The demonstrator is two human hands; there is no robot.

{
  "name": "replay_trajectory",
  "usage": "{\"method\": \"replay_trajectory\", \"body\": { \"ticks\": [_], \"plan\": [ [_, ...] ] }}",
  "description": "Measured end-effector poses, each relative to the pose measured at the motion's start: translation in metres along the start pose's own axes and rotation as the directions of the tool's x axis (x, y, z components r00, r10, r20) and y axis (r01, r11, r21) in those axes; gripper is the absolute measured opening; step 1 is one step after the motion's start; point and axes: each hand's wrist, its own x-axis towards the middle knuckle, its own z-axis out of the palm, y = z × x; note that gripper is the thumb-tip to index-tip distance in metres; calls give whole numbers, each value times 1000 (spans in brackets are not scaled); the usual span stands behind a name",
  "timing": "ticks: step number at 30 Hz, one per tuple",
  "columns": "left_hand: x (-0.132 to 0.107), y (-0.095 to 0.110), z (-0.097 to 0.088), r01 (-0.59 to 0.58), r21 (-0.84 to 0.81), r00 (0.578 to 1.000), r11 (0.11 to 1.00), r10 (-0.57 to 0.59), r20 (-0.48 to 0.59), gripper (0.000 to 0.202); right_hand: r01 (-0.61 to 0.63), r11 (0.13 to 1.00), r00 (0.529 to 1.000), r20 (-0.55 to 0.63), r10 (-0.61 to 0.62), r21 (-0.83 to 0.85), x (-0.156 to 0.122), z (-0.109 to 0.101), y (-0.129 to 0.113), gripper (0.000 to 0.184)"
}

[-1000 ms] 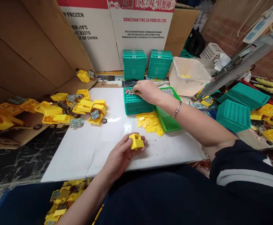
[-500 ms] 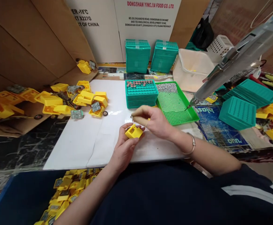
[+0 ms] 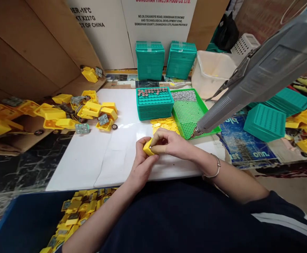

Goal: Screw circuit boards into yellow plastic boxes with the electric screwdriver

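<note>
My left hand (image 3: pixel 140 167) is closed around a small yellow plastic housing (image 3: pixel 147 149), holding it tilted above the white work surface. The fingers of my right hand (image 3: pixel 172 143) are pinched against the near right side of the housing. A tiny shiny metal piece (image 3: pixel 150 147) shows at those fingertips; its exact kind is too small to tell. Just behind my right hand lies a pile of flat yellow plastic pieces (image 3: pixel 166 123). The fingers partly cover the housing.
A grey electric screwdriver (image 3: pixel 237 77) hangs at the right, its tip over a green tray (image 3: pixel 216 130) of small metal parts. Stacked teal trays (image 3: pixel 155 109) stand behind the hands. Yellow housings with wires (image 3: pixel 92 109) lie left; a blue bin (image 3: pixel 24 218) holds more.
My right hand has come down with the tiny metal piece onto the housing, which has turned in my left hand. The screwdriver has swung lower and nearer, and the yellow pieces are now more visible.
</note>
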Motion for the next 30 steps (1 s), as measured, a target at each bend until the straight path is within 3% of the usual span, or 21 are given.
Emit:
{"method": "replay_trajectory", "body": {
  "ticks": [4, 7, 9, 12, 15, 18, 20, 22, 25, 27, 28, 30],
  "plan": [
    [4, 5, 0, 42, -81, 999, 996, -41, 9, 44, -14, 1000, 1000, -1, 14, -21, 0, 0, -6, 18],
    [8, 12, 1, 102, -210, 994, 972, -109, -26, 29, 132, 978, 976, -150, -157, -161, 9, -9, -15, 13],
    [10, 15, 0, 145, -249, 985, 958, -163, -53, 21, 158, 904, 910, -296, -289, -396, 22, -23, -21, 11],
    [9, 16, -3, 196, -241, 974, 951, -216, -63, 19, -73, 669, 838, -410, -361, -739, 52, -50, -27, 23],
    [7, 14, -4, 224, -221, 970, 949, -239, -40, 18, -267, 480, 863, -429, -267, -836, 86, -76, -24, 29],
    [6, 13, -4, 218, -211, 972, 953, -231, -40, 17, -349, 386, 891, -429, -145, -854, 111, -94, -20, 26],
    [6, 13, -3, 193, -208, 977, 959, -207, -48, 18, -371, 369, 889, -440, -124, -852, 117, -98, -21, 24],
    [6, 12, -3, 156, -204, 983, 966, -172, -61, 21, -329, 414, 885, -430, -178, -848, 112, -95, -26, 21],
    [5, 9, -3, 97, -205, 990, 974, -116, -81, 29, -93, 658, 918, -320, -235, -747, 84, -72, -33, 13],
    [5, 6, -3, 63, -209, 993, 976, -82, -85, 36, 56, 870, 976, -156, -150, -490, 58, -49, -34, 11],
    [5, 4, -4, 43, -206, 995, 978, -61, -83, 39, 82, 932, 990, -75, -115, -352, 46, -38, -32, 12],
    [6, 1, -5, 0, -177, 997, 984, -14, -74, 43, 90, 972, 996, 36, -84, -219, 26, -17, -25, 12]
  ]
}}
